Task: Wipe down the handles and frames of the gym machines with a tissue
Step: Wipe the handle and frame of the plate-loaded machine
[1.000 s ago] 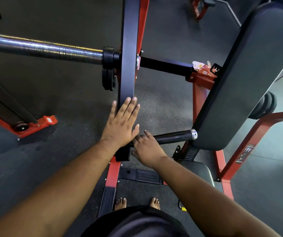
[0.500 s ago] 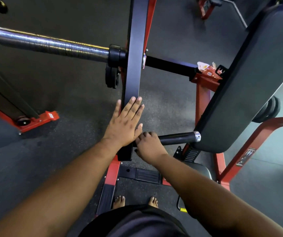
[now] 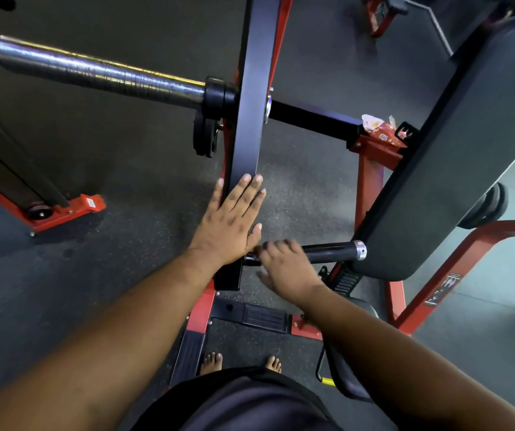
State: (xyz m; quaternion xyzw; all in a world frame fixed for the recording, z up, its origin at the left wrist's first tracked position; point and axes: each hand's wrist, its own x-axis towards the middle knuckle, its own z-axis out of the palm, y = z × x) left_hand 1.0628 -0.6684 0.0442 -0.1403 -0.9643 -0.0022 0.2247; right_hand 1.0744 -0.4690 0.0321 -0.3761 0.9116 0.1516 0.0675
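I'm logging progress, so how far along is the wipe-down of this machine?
Done: nothing can be confirmed; no surface shows a wiped look. In hand: the left hand lies flat on the black bar, the right hand is over the handle, blurred; no tissue is visible. Left: the red frame, chrome sleeve and pad.

left hand (image 3: 229,220) lies flat, fingers straight, on the black frame bar (image 3: 251,104). right hand (image 3: 284,269), blurred, rests over the black handle (image 3: 327,250).
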